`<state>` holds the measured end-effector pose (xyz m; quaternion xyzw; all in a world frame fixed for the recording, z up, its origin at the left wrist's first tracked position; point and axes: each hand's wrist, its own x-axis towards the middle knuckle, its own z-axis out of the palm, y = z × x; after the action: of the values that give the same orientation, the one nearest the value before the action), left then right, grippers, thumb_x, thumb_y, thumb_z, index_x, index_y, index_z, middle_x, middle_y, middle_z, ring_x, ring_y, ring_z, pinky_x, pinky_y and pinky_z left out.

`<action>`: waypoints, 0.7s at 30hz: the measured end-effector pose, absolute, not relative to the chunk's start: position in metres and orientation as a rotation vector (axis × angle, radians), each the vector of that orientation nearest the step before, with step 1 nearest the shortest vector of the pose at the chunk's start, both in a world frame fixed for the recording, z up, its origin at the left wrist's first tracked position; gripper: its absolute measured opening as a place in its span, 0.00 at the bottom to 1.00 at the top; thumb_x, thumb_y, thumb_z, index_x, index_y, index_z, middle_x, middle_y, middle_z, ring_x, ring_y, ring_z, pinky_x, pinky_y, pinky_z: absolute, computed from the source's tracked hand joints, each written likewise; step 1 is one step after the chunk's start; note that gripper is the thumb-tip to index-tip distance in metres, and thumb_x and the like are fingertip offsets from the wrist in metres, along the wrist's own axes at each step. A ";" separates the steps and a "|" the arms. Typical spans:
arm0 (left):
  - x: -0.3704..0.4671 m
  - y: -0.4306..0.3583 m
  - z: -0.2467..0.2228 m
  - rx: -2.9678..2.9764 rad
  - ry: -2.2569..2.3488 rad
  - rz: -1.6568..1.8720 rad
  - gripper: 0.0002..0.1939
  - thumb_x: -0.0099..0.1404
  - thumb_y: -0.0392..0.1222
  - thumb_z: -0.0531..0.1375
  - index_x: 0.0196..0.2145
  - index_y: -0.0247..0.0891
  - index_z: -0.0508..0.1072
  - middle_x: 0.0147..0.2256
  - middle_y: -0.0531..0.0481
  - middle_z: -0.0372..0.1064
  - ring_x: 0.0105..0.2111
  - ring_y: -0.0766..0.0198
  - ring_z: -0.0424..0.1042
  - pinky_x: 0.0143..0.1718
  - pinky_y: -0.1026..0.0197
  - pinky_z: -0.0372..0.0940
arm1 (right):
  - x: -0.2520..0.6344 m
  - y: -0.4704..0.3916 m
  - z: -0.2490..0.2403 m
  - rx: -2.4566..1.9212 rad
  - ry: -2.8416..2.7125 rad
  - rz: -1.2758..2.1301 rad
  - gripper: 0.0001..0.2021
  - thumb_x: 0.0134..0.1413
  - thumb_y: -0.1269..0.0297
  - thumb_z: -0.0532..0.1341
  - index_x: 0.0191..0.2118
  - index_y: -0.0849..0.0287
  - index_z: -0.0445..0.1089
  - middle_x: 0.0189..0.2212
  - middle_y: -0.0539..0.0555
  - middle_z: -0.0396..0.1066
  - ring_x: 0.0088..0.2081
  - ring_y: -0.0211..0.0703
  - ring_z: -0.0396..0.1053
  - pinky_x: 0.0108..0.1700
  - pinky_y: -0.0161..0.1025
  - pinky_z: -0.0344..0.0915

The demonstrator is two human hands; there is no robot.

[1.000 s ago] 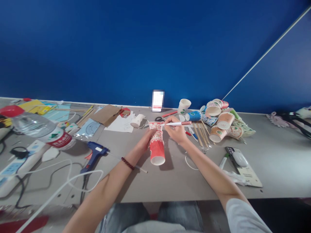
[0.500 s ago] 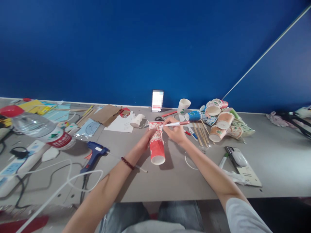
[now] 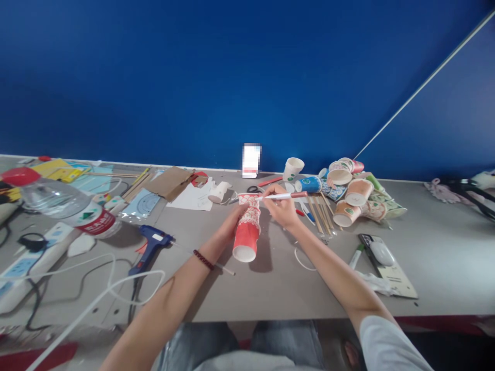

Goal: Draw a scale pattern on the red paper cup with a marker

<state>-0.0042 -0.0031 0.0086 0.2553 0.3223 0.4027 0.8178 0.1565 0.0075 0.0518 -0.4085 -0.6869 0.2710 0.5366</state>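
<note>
My left hand (image 3: 232, 221) is closed around a stack of red and white patterned paper cups (image 3: 246, 238), held tilted over the table with the open mouth toward me. Between the fingers of my right hand (image 3: 281, 208) is a slim white pen (image 3: 297, 195) with a reddish-brown end. Its tip points left at the far end of the cup stack; whether it touches the paper I cannot tell. Black-handled scissors (image 3: 253, 189) lie just behind the cups, partly hidden.
On the left are a blue glue gun (image 3: 151, 247), a red-capped water bottle (image 3: 69, 206) and a power strip (image 3: 33, 263). A lit phone (image 3: 251, 161) leans on the blue wall. Wooden sticks (image 3: 320, 214) and several paper cups (image 3: 346, 212) lie on the right.
The near end of the cup stack has swung left. My right hand and the pen have shifted slightly to the right.
</note>
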 end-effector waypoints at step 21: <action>-0.002 -0.012 0.022 0.616 0.690 0.938 0.19 0.62 0.45 0.64 0.49 0.35 0.74 0.31 0.47 0.75 0.28 0.62 0.74 0.32 0.62 0.68 | 0.155 0.006 0.051 -0.937 -1.656 0.636 0.02 0.51 0.68 0.59 0.30 0.56 0.65 0.28 0.48 0.67 0.31 0.40 0.65 0.35 0.39 0.62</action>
<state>-0.0017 -0.0117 0.0218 0.2861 0.3204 0.4357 0.7910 0.1546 0.0059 0.0508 -0.3938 -0.6958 0.2673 0.5379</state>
